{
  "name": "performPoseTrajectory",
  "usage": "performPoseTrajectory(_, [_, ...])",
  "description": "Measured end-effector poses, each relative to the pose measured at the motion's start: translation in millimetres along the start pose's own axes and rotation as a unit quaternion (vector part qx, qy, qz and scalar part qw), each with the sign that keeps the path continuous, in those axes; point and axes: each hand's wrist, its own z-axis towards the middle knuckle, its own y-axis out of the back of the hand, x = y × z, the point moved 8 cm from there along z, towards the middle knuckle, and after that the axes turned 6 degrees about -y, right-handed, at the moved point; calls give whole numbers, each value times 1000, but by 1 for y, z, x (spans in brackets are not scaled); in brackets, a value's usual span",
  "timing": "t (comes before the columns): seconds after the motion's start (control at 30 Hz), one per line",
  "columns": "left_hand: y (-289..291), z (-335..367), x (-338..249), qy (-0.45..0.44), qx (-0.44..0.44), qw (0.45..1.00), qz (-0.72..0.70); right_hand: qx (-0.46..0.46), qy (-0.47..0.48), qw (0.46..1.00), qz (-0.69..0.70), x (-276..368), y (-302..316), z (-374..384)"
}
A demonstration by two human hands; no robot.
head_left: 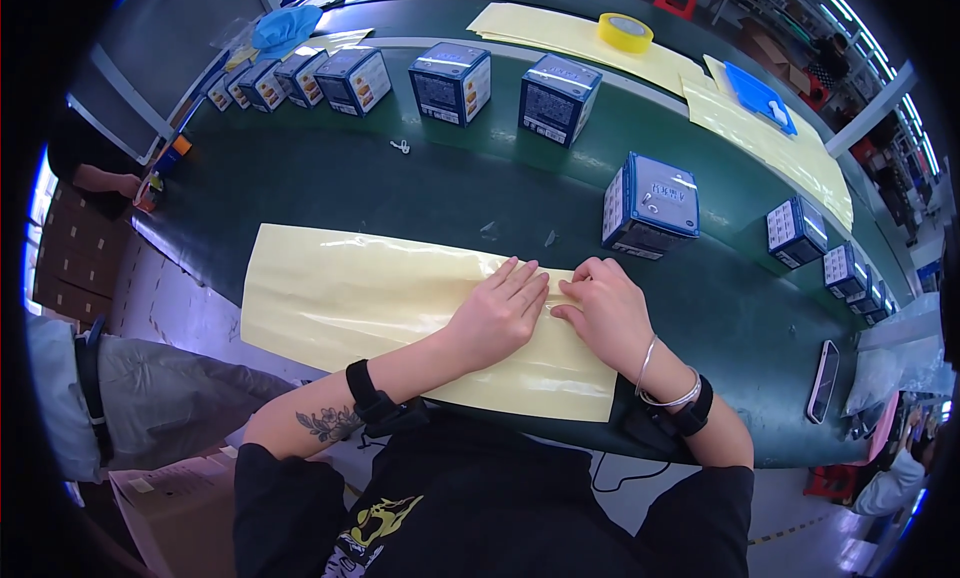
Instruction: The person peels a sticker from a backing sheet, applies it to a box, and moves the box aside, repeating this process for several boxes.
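A long glossy pale-yellow sheet (350,298) lies across the near side of the green work surface, slightly creased. My left hand (500,313) rests flat on it near its right part, fingers stretched out and close together. Just beside those fingertips, my right hand (605,313) has its fingers bent, with thumb and forefinger drawn toward each other at the sheet's surface. Whatever lies between them is too small to make out. Beyond my right hand stands a dark-blue box (650,208) with a pale top, apart from the sheet.
Several similar blue boxes (450,83) line the far side. Behind them are more yellow sheets (560,43), a yellow tape roll (625,33) and a blue tray (760,98). A phone (824,382) lies at right. Another person (170,383) stands at left, beside cartons.
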Motion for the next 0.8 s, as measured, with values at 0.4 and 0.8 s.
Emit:
performPoseTrajectory(0.4, [4,11,11,121,-20,988,-95,3,-9,1000,-6,-7,3,-2])
performPoseTrajectory(0.8, [-34,21,-2,107,113,984,-81,-21,31,998,-57,-11,-2,-12])
